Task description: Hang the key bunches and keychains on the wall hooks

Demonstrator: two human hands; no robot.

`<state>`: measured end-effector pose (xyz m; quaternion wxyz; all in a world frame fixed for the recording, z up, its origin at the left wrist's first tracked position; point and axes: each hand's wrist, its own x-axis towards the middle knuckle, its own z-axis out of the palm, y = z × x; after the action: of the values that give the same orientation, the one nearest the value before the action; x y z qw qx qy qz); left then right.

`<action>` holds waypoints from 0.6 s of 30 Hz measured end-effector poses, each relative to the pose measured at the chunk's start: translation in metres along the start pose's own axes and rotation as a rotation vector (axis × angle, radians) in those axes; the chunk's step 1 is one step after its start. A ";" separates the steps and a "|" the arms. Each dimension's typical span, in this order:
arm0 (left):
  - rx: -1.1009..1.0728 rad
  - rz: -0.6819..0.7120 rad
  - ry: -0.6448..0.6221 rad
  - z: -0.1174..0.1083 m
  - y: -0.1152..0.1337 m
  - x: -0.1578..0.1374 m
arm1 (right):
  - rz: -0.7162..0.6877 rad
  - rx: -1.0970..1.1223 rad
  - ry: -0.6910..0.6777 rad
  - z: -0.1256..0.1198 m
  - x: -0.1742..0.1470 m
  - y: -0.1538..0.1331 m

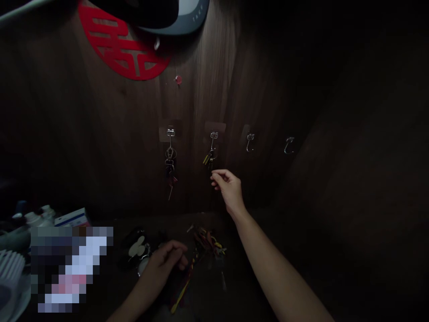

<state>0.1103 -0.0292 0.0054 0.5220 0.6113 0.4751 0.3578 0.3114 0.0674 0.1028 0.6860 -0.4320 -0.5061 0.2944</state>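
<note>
A small bunch of keys with a yellow piece hangs from the second wall hook. My right hand is raised to its lower end, thumb and fingers pinched together there; the dim light hides the exact contact. Lower down, my left hand hovers over or rests on the dark surface, fingers loosely curled and nothing visible in them. Beside its fingertips lies a tangle of red and yellow cords with a yellow-ended strap. Left of that hand are round key tags and rings.
Another key bunch hangs on the leftmost hook. Two bare hooks, the third and the fourth, are to the right. A red cut-out decoration and a cap are above. Bottles and a box crowd the left.
</note>
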 end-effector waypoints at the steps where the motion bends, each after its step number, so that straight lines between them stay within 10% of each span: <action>1: -0.002 0.004 -0.003 0.000 -0.001 0.000 | 0.019 -0.004 -0.009 0.000 -0.005 0.003; 18: 0.021 0.097 0.280 -0.022 0.007 0.004 | 0.197 -0.242 -0.275 -0.011 -0.095 0.062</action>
<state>0.0926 -0.0188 0.0165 0.4264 0.5829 0.5170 0.4596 0.2939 0.0127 0.0049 0.5214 -0.5144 -0.5820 0.3533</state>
